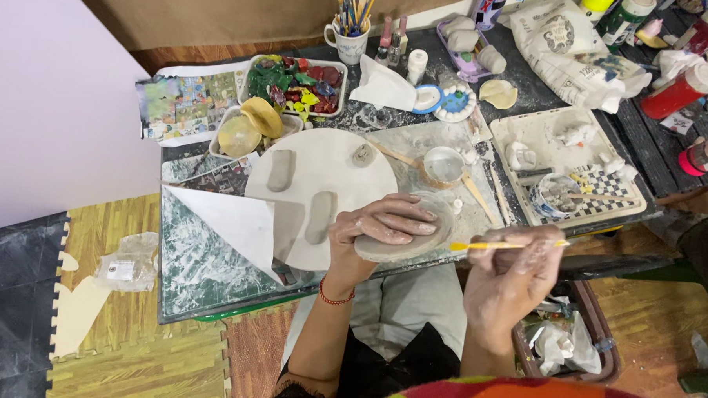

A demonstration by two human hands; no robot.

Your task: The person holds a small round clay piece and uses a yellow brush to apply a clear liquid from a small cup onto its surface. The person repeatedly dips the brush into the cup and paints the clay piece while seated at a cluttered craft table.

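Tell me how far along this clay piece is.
Done, by the look of it: a flat round clay disc is already shaped, and two clay lumps lie on the round white board. In hand: the left hand grips the disc at the table edge while the right hand holds a yellow-handled brush pointed at its rim. Left: the disc looks bare grey, unpainted.

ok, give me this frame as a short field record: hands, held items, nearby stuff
view: head camera, looking down at a cluttered craft table
left hand: left hand pressed around a round grey clay dish
right hand: right hand gripping a thin yellow-handled brush, tip pointing at the dish
nearby: round pale work board carrying two grey clay lumps
rear: white mug of brushes
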